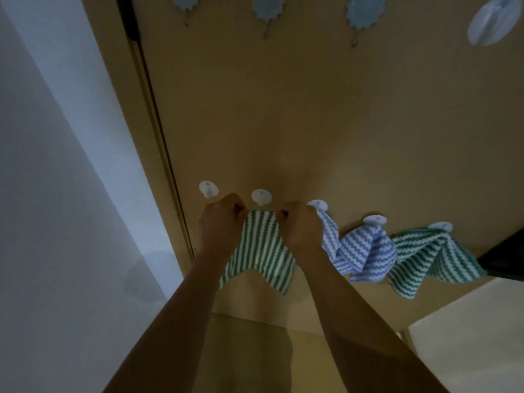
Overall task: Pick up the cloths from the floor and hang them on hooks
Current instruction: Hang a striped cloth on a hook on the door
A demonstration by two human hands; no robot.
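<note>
- Door panel [312,123]: carries a low row of white hooks; 3 at the right already hold cloths – blue striped cloth [365,251], far green cloth [425,259].
- Green striped cloth [261,251]: stretched just under 2nd hook [261,196], not yet on it.
- Left grip [221,222] & right grip [300,225]: each pinching a top corner of it.
- Risk: taut edge w/ no loop may slide off the hook; right grip could knock neighbouring blue cloth loose.

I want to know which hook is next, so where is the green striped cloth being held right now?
In the head view it hangs low at centre, pinched at its top edge between the left hand and right hand, just below an empty white hook: green striped cloth.
</note>
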